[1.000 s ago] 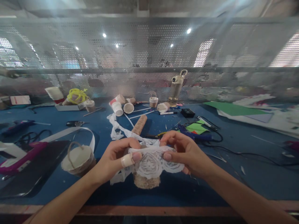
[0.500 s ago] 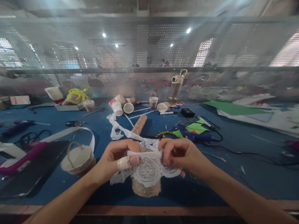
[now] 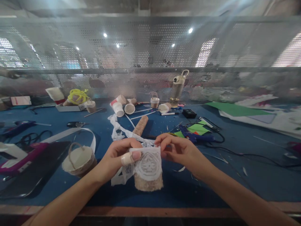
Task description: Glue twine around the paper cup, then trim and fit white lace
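Note:
In front of me is a twine-wrapped cup with white lace trim laid over its upper side. My left hand, a bandage round its thumb, is closed on the lace and the cup's left rim. The fingers of my right hand pinch the lace at the upper right edge of the cup. From the left side of the cup a loose end of lace hangs down. More of the lace strip trails behind, toward a twine roll. The cup's inside is mostly hidden.
A small basket with a handle stands left of my forearm. A blue glue gun with its cable lies at right. Farther back are several paper cups, a water bottle and green sheets. A purple tool lies at left.
My right hand has moved slightly up and left, and the lace on the right now lies closer round the cup. The cup has risen a little.

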`<state>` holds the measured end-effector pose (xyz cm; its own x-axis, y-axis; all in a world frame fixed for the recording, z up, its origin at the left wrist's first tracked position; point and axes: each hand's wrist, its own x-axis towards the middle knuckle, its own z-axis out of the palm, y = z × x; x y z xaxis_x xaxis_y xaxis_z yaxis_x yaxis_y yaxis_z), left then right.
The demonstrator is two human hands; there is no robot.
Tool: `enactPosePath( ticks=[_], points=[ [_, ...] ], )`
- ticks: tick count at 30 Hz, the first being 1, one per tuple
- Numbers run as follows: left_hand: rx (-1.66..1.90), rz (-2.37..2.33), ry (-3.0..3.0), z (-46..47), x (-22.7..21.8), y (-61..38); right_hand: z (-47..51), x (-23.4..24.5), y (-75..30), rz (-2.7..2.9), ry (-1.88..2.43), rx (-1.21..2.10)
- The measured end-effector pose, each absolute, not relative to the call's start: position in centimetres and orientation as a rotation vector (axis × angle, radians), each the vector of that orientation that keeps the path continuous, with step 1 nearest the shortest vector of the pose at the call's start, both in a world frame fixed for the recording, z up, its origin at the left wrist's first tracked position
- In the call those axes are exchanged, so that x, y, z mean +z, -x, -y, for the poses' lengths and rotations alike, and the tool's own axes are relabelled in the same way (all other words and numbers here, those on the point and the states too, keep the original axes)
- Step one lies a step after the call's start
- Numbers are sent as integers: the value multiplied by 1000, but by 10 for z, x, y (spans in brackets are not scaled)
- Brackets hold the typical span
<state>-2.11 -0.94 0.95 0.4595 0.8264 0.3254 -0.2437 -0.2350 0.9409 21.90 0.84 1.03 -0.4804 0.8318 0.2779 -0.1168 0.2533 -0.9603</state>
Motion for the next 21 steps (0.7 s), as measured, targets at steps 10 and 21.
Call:
enactPosePath(
  ticks=[10, 21],
  points=[
    [1110, -846, -1516, 4, 14, 7, -1, 10, -220, 1904, 966, 369],
    [1008, -923, -1793, 8, 9, 0, 4, 6, -209, 1865, 1020, 1276]
  ],
)
